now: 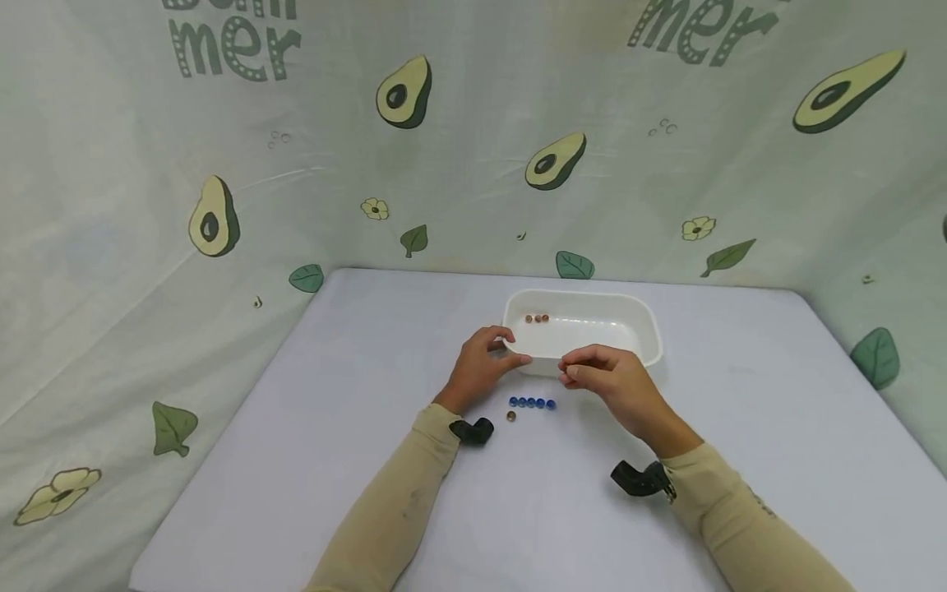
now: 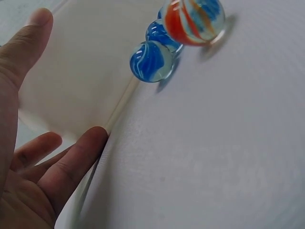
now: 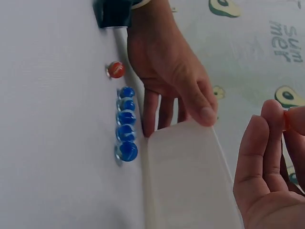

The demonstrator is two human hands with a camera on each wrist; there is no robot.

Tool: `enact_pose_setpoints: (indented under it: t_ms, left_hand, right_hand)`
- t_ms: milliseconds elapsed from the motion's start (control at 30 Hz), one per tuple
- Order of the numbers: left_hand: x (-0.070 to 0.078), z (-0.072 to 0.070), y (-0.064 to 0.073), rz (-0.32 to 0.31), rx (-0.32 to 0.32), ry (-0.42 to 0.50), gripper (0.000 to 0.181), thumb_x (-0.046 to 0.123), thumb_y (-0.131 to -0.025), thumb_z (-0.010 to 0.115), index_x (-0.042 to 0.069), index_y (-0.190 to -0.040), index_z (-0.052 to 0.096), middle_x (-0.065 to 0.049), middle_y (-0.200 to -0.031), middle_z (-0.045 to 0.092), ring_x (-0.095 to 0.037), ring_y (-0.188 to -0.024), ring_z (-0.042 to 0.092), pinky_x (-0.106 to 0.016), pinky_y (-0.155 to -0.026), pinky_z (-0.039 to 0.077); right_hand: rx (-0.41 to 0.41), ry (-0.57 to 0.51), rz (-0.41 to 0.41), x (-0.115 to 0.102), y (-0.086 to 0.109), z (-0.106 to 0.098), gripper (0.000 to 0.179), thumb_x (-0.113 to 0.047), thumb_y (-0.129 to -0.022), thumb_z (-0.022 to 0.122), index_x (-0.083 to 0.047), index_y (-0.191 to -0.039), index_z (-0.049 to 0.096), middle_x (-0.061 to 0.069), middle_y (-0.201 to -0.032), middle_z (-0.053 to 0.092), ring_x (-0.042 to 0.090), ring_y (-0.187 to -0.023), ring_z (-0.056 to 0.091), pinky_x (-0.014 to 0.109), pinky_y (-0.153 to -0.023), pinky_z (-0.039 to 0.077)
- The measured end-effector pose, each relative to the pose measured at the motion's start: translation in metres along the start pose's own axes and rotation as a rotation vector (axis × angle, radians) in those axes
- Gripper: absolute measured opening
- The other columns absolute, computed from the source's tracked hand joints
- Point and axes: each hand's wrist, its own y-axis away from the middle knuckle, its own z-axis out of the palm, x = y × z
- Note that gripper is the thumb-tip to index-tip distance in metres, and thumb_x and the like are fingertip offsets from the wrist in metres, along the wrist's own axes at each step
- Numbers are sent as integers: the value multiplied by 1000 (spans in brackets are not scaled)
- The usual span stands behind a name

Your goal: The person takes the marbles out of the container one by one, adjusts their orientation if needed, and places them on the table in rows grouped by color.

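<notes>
My right hand (image 1: 610, 382) pinches a small orange marble (image 3: 286, 120) between thumb and fingertips, just over the near rim of a white plastic tray (image 1: 607, 339). Most of that marble is covered by the fingers. At the tray's near left corner, my left hand (image 1: 477, 366) holds the wall, its thumb at the rim and its fingers lower down. Inside the tray, three orange marbles (image 1: 538, 318) lie in a row by the far left wall. Several blue marbles (image 1: 531, 403) form a row on the table in front, with one orange marble (image 2: 190, 21) beside the row's left end.
The white table (image 1: 355, 370) reaches out on both sides of the tray. Behind it hangs a pale curtain (image 1: 473, 181) printed with avocados and leaves. A black wrist camera (image 1: 639, 478) sits at each wrist, over tan sleeves.
</notes>
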Motion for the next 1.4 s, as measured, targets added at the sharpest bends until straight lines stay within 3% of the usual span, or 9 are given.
enact_pose_setpoints:
  t_ms: [200, 500, 667, 867, 1400]
  left_hand:
    - [0, -4, 0, -1, 17, 1, 44, 44, -81, 83, 18, -110, 61, -1, -128, 58, -24, -113, 63, -41, -94, 50]
    - [1, 2, 1, 12, 4, 12, 49, 44, -82, 83, 13, -113, 61, 0, -127, 58, -22, -113, 63, -39, -93, 51]
    - [0, 2, 1, 30, 5, 14, 49, 41, -82, 83, 12, -113, 61, 0, -125, 58, -22, -113, 63, -37, -92, 51]
    - [0, 1, 1, 23, 7, 3, 46, 43, -83, 82, 14, -112, 60, -1, -127, 58, -23, -113, 63, -38, -91, 52]
    - [1, 0, 1, 19, 7, 22, 45, 46, -82, 81, 18, -111, 60, 0, -129, 58, -23, -114, 63, -39, -93, 52]
  right_hand:
    - [-124, 61, 45, 12, 0, 15, 27, -4, -93, 69, 13, -113, 63, 30, -109, 65, 33, -96, 69, 37, -87, 55]
    - [-222, 149, 103, 24, 8, 24, 22, -10, -92, 71, 6, -106, 69, 20, -98, 71, 27, -88, 69, 35, -80, 56]
    - [-218, 210, 136, 29, 9, 28, 22, -14, -90, 75, 3, -104, 70, 21, -99, 71, 27, -81, 65, 35, -74, 55]
    - [-224, 237, 108, 34, 8, 31, 20, -9, -90, 73, 5, -104, 70, 15, -93, 71, 23, -76, 65, 34, -70, 56]
    - [-222, 302, 115, 35, 10, 39, 17, -6, -88, 73, 3, -102, 71, 13, -92, 72, 21, -78, 66, 30, -71, 55]
